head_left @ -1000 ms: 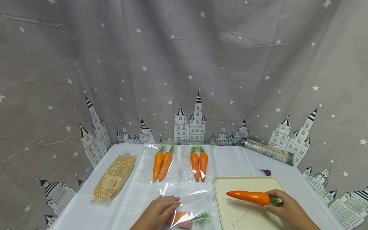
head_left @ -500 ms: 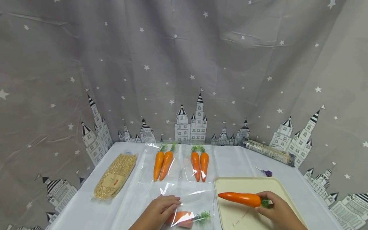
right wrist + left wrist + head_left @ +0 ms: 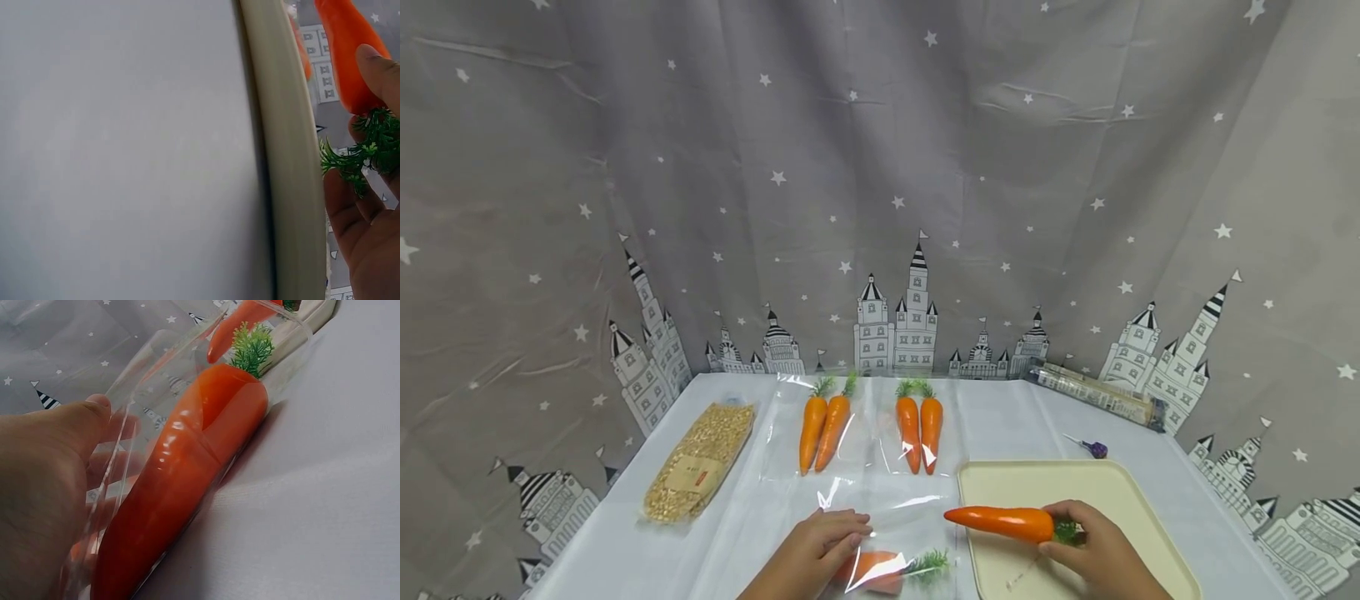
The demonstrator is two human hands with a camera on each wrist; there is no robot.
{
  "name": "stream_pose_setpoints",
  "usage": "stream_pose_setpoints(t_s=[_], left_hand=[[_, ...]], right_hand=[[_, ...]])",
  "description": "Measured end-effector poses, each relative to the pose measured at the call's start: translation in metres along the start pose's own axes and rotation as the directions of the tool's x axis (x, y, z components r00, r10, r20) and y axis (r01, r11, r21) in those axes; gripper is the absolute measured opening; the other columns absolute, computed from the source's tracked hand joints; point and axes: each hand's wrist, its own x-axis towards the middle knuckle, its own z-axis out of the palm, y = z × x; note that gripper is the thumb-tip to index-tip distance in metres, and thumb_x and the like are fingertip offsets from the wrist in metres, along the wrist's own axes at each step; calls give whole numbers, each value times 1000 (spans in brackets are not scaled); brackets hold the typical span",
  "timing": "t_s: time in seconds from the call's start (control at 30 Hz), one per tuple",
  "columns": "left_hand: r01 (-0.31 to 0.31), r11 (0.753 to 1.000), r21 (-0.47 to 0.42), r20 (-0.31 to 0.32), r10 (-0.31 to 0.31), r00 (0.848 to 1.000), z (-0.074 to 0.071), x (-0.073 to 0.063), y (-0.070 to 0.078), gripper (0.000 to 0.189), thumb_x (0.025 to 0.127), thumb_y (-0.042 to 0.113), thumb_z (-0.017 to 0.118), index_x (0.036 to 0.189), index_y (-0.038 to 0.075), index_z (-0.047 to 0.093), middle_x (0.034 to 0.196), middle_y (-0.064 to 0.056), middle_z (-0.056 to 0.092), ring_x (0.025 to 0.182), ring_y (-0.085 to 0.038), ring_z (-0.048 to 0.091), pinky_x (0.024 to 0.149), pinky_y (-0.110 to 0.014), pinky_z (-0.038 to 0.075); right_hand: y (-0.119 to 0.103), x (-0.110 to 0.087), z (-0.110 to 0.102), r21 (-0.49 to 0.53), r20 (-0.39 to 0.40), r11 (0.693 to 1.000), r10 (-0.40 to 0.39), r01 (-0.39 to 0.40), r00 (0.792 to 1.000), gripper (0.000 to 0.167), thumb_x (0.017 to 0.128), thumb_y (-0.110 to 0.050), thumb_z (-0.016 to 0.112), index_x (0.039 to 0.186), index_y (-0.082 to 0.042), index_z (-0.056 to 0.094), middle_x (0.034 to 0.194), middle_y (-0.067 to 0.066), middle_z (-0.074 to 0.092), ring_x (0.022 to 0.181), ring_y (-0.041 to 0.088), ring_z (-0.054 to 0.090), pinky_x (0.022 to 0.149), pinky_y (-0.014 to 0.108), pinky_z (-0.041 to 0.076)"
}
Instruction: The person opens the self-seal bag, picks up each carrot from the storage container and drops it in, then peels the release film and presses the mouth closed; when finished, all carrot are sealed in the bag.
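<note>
My right hand [image 3: 1097,546] holds an orange carrot [image 3: 1000,522] by its leafy end, thumb on one side and fingers on the other. The tip points left, over the left rim of the cream tray [image 3: 1052,479]. My left hand [image 3: 816,546] lies at a clear plastic bag [image 3: 917,504] in front. In the left wrist view, the bag's film passes between the thumb and the fingers [image 3: 122,462]. Another carrot [image 3: 187,450] lies inside that bag, its green leaves [image 3: 251,347] towards the right. Part of this carrot is hidden behind my left hand in the head view.
Two clear bags, a left one [image 3: 778,450] and a right one [image 3: 953,442], each holding two carrots, lie farther back. A bag of grain [image 3: 700,462] is at the left. A rolled package [image 3: 1097,393] and a small purple-handled tool [image 3: 1097,450] lie beyond the tray.
My right hand has moved left with the carrot, bringing its tip from over the tray to beyond the tray's left rim. The left hand and the bag stay where they were.
</note>
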Motion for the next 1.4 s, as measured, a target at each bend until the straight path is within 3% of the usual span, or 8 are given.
stream_pose_setpoints(t_s=[0.27, 0.6, 1.07, 1.23, 1.4], left_hand=[[-24, 1000, 10, -25, 25, 999, 1, -1, 0, 34, 110, 39, 52, 123, 21, 78, 133, 8, 73, 131, -22, 64, 111, -75, 35], [-17, 999, 28, -32, 18, 999, 2, -1, 2, 35, 110, 41, 52, 125, 21, 77, 134, 8, 72, 131, -22, 64, 112, -69, 39], [37, 999, 25, -15, -37, 999, 1, 1, 4, 35, 109, 43, 53, 127, 24, 77, 133, 13, 71, 131, -17, 63, 112, -62, 45], [20, 999, 44, -38, -18, 999, 2, 0, 4, 33, 109, 41, 55, 127, 24, 77, 133, 14, 72, 129, -16, 64, 111, -58, 48], [7, 998, 61, -51, -4, 999, 2, 0, 4, 30, 109, 38, 55, 127, 26, 76, 133, 13, 71, 128, -16, 65, 111, -58, 48]], right_hand=[[-13, 4, 14, 12, -25, 999, 32, -32, 999, 48, 78, -32, 92, 119, -15, 72, 117, -4, 72, 102, 12, 61, 83, 28, 55], [-32, 4, 26, 36, 10, 999, -15, 15, 1000, 46, 81, -32, 91, 119, -14, 72, 117, -2, 71, 101, 14, 60, 83, 31, 54], [-56, 9, 42, 35, 50, 990, -138, 136, 989, 39, 83, -37, 88, 115, -19, 73, 114, -6, 71, 101, 9, 63, 83, 24, 56], [-66, 10, 50, 36, 76, 988, -152, 149, 986, 40, 84, -38, 88, 116, -18, 73, 114, -6, 71, 101, 11, 63, 82, 24, 56], [-73, 12, 58, 8, 57, 977, -213, 213, 975, 37, 85, -38, 87, 115, -21, 74, 112, -10, 70, 101, 6, 62, 86, 26, 56]])
